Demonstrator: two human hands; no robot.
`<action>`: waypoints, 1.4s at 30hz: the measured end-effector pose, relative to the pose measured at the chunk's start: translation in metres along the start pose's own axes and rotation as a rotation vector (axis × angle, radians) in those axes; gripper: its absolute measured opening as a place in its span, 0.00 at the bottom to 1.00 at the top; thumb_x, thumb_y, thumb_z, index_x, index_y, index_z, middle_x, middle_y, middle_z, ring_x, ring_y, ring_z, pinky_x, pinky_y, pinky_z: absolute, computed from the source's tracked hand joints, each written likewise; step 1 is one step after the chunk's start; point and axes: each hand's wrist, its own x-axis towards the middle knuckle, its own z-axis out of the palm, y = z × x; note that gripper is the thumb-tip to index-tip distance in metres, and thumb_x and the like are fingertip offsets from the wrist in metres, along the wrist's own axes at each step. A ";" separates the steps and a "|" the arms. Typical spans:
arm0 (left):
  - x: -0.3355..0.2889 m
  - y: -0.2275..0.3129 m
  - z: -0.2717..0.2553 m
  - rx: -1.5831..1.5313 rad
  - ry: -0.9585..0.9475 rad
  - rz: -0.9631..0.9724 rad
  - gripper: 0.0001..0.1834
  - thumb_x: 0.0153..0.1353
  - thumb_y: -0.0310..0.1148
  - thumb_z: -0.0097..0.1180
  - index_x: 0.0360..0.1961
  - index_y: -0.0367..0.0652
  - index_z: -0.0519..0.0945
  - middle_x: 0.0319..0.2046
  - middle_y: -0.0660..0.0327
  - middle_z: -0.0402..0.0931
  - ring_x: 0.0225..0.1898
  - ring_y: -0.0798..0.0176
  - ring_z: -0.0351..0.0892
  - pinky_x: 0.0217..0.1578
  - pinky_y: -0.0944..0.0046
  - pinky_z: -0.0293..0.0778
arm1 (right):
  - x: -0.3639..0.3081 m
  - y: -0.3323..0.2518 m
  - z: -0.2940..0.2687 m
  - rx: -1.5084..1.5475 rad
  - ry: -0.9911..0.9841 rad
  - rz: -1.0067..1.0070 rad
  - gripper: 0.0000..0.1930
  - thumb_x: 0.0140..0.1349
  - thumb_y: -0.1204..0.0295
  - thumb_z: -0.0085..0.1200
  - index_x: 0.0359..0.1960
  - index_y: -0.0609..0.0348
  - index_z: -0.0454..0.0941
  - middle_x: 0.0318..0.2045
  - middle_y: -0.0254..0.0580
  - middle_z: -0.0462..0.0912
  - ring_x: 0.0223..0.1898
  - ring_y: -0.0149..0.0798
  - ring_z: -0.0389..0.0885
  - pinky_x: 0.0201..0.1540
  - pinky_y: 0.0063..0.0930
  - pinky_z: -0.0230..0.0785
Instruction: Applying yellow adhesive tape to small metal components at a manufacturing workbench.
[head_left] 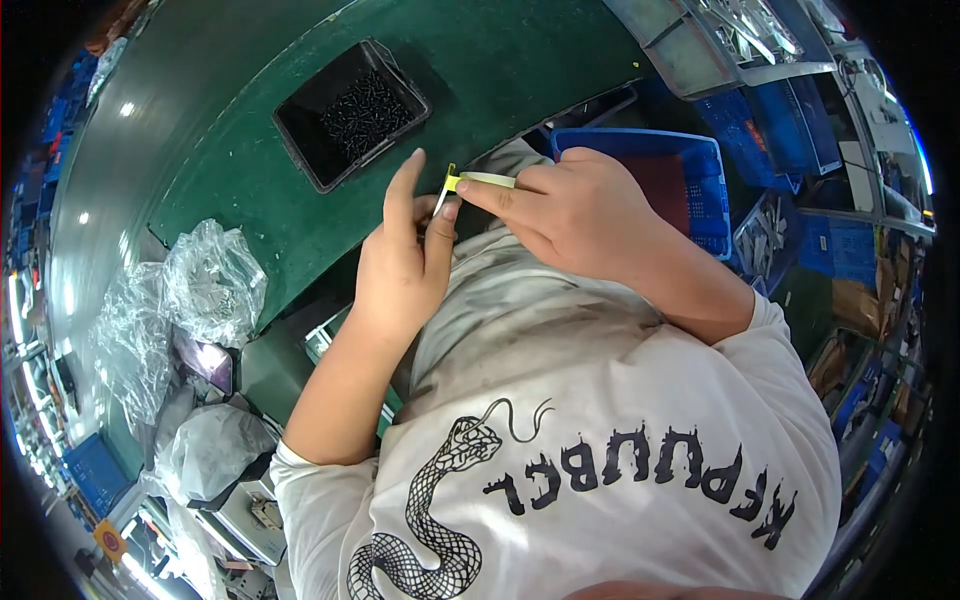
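Observation:
Both my hands meet in front of my body, near the edge of the green table. My left hand point(405, 265) pinches a thin, pale metal-looking strip point(440, 201) between thumb and index finger. A small bright yellow piece point(452, 183) sits at the top end of that strip. The tip of my right index finger touches the yellow piece. A flat, pale yellowish strip point(488, 179) runs from the yellow piece to my right hand point(585, 210), whose fingers are closed on it. Its far end is hidden by my fingers.
A black bin point(350, 115) of small dark screw-like parts stands on the green table point(250, 190). Crumpled clear plastic bags point(215, 285) and a phone point(207, 362) lie at the left. A blue crate point(712, 185) is beyond my right hand; a grey bin point(690, 55) of metal parts is far right.

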 end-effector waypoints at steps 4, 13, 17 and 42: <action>0.002 0.002 -0.002 0.013 -0.084 -0.022 0.21 0.72 0.28 0.50 0.64 0.36 0.67 0.32 0.53 0.82 0.25 0.61 0.82 0.30 0.65 0.77 | -0.002 0.000 0.005 0.025 0.015 0.018 0.24 0.57 0.69 0.62 0.58 0.42 0.80 0.18 0.26 0.69 0.17 0.32 0.67 0.23 0.28 0.58; 0.004 -0.004 -0.004 -0.528 -0.141 -0.184 0.17 0.77 0.31 0.40 0.62 0.36 0.67 0.33 0.57 0.81 0.23 0.73 0.73 0.22 0.74 0.69 | -0.003 0.004 -0.001 0.003 -0.011 0.054 0.23 0.57 0.70 0.62 0.56 0.42 0.82 0.17 0.29 0.69 0.16 0.35 0.65 0.23 0.29 0.58; 0.005 0.000 -0.005 -0.573 -0.150 -0.249 0.17 0.78 0.33 0.39 0.61 0.36 0.67 0.32 0.55 0.80 0.22 0.73 0.71 0.21 0.74 0.68 | -0.004 0.007 0.000 0.017 0.005 0.049 0.23 0.57 0.70 0.62 0.56 0.42 0.82 0.17 0.29 0.69 0.15 0.35 0.65 0.23 0.29 0.58; 0.012 0.008 -0.004 -0.736 -0.079 -0.251 0.07 0.74 0.32 0.48 0.40 0.39 0.70 0.22 0.60 0.76 0.20 0.72 0.73 0.19 0.71 0.70 | 0.004 0.026 0.009 -0.005 0.128 -0.131 0.25 0.51 0.68 0.62 0.54 0.37 0.84 0.20 0.23 0.66 0.19 0.29 0.66 0.26 0.28 0.54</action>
